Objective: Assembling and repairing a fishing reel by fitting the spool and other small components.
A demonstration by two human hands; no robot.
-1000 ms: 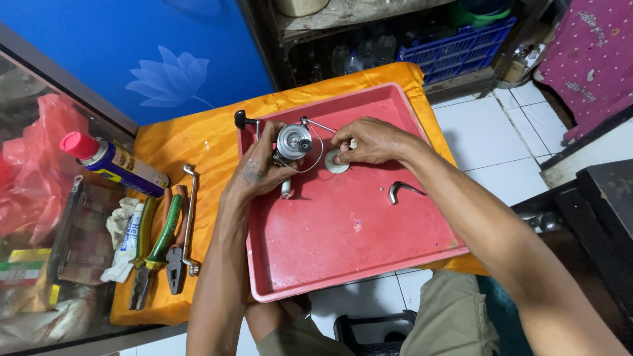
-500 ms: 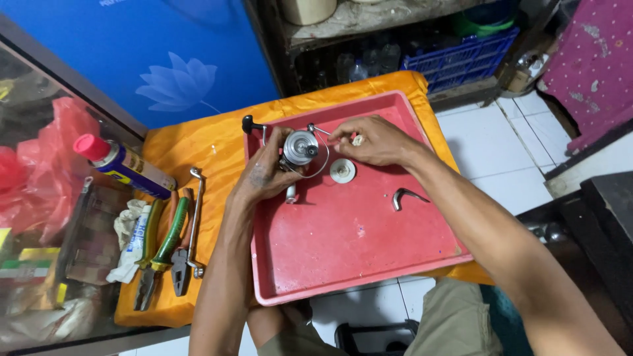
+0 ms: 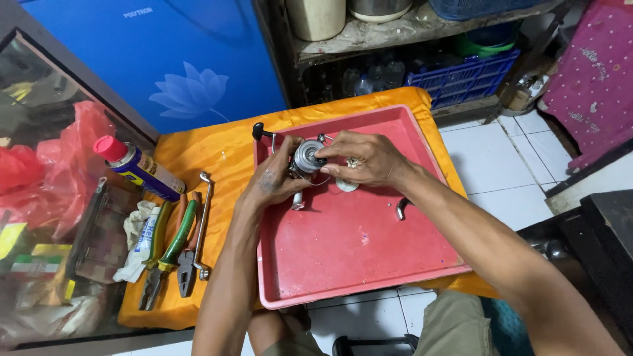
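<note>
A silver fishing reel [image 3: 307,158] is held over the far part of the red tray [image 3: 369,264] — gripped from the left by the left hand [image 3: 273,181], fingers curled around its body. The right hand [image 3: 362,158] is closed on its spool from the right. Green-handled pliers [image 3: 168,254] and a spray can [image 3: 138,168] lie well to the left on the orange cloth [image 3: 211,158].

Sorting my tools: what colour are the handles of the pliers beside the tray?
Green, on the steel-jawed pliers left of the red plastic tray; head view.
</note>
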